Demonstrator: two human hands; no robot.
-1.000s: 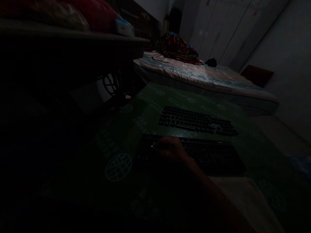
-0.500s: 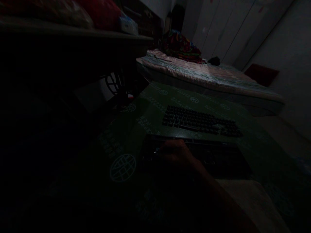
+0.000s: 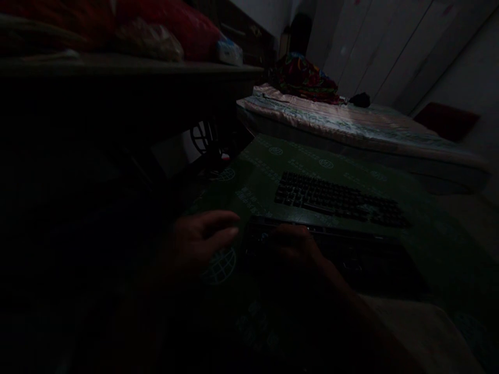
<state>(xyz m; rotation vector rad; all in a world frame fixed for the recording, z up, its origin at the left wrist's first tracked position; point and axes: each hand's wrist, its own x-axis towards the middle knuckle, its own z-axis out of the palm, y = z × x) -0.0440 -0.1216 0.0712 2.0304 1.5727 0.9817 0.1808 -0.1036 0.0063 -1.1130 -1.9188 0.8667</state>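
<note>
Keyboard base (image 3: 376,262) lies under curled right hand (image 3: 298,245), grip too dark to tell; left hand (image 3: 202,236) loosely spread beside it.

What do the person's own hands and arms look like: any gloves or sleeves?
The left hand and right hand wear no gloves. No sleeve shows on the right forearm; on the left, it is too dark to tell.

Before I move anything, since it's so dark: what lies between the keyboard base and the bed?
In the head view, rows of black keys lie on the green tabletop between the keyboard base and the bed.
</note>
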